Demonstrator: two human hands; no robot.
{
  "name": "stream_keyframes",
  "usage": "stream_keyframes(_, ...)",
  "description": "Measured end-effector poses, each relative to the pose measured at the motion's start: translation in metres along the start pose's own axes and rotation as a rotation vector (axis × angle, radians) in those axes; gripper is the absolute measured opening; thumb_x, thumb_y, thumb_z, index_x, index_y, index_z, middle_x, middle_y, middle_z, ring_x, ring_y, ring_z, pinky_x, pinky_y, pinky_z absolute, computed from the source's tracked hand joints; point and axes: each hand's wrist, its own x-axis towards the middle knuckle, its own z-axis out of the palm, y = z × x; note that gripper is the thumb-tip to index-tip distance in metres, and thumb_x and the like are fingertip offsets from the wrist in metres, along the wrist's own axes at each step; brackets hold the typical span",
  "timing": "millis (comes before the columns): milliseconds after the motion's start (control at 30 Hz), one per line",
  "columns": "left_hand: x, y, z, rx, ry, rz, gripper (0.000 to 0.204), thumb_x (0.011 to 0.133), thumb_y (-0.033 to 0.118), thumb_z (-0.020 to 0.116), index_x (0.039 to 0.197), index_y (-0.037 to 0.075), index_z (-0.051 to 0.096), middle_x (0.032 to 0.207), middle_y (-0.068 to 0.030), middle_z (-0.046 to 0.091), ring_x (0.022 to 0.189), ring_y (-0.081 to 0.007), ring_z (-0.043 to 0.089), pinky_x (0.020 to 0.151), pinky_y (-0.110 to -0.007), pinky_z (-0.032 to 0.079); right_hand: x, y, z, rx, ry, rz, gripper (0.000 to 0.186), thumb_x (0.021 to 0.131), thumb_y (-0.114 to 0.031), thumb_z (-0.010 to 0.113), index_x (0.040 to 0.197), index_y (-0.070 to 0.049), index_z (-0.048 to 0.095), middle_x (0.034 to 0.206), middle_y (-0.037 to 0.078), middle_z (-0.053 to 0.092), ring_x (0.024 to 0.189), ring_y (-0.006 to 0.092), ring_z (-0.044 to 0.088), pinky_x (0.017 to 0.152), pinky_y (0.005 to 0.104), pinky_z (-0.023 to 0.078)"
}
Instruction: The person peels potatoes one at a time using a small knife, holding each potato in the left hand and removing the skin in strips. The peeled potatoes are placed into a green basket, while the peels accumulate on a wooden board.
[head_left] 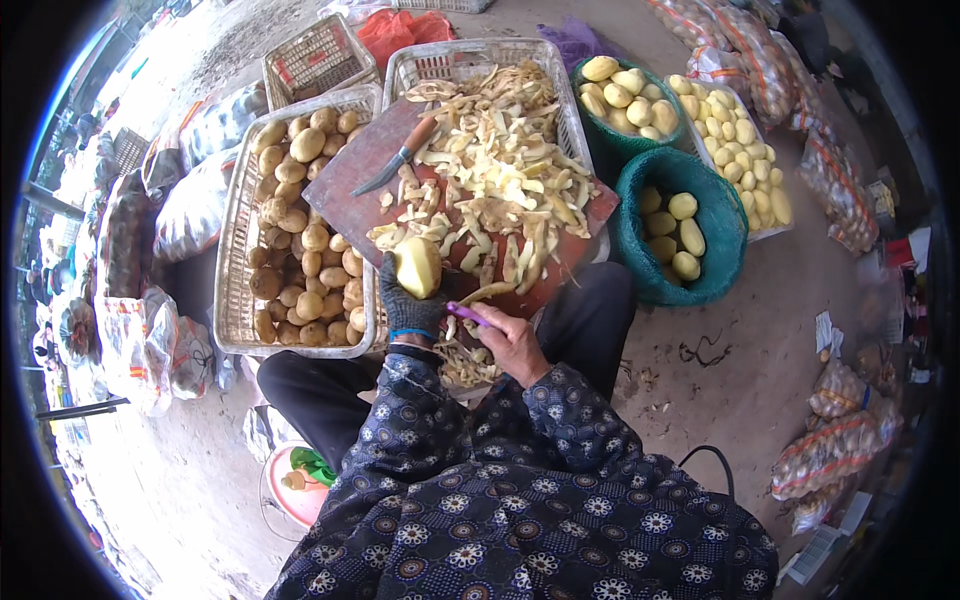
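My left hand (405,305), in a dark glove with a blue cuff, is closed on a partly peeled potato (418,267) held upright over the near edge of a red board (352,165). My bare right hand (515,340) grips a purple peeler (468,315) just to the right of the glove. Heaped peelings (500,170) cover much of the board. A wooden-handled knife (415,140) lies at its upper left. Loose peel also hangs and lies below my hands, between my legs.
Unpeeled potatoes fill a crate (230,290) at left. At right stand two green mesh-lined containers (620,150) (730,260) and a crate (775,235) of peeled potatoes. An empty crate (315,65), red netting (400,30) and stuffed sacks (845,200) surround them. A pink round object (300,500) sits lower left.
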Motion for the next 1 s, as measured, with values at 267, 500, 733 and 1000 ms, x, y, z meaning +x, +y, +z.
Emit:
stream_keyframes(267,-0.023,-0.006,0.008,0.961,-0.170,0.508,0.053,0.078,0.029,0.062,0.121,0.005,0.045,0.111,-0.0103,0.056,0.101,-0.0226,0.056,0.088,-0.037,0.047,0.094,-0.001,0.018,-0.150,0.137,-0.177,0.035,0.083,-0.013,0.049,0.113,0.002,0.057,0.106,0.023,0.061,0.100,0.0288,0.061,0.087,0.0323,0.047)
stream_keyframes(500,0.009,-0.013,0.004,0.023,0.041,0.001,0.047,0.083,0.044,0.056,0.109,0.004,0.056,0.097,-0.0114,0.063,0.085,-0.0254,0.062,0.078,-0.036,0.051,0.072,-0.001,0.027,-0.220,0.257,-0.240,0.032,0.083,-0.011,0.052,0.111,-0.001,0.059,0.088,0.025,0.062,0.085,0.0347,0.063,0.073,0.0358,0.049)
stream_keyframes(733,0.000,-0.017,0.013,0.232,0.097,0.158,0.048,0.081,0.041,0.058,0.106,0.000,0.056,0.088,-0.0132,0.063,0.074,-0.0272,0.063,0.063,-0.036,0.055,0.004,0.009,0.029,-0.097,0.201,-0.260,0.032,0.085,-0.009,0.052,0.114,0.004,0.056,0.097,0.024,0.064,0.093,0.0244,0.064,0.075,0.0298,0.048)
stream_keyframes(1000,0.000,-0.017,-0.012,0.274,-0.095,0.103,0.037,0.083,0.023,0.063,0.113,0.005,0.053,0.101,-0.0091,0.062,0.088,-0.0212,0.061,0.077,-0.031,0.051,0.056,-0.012,-0.002,0.067,0.110,-0.127,0.036,0.084,-0.013,0.051,0.117,0.000,0.057,0.090,0.009,0.065,0.073,0.0154,0.060,0.067,0.0277,0.047)
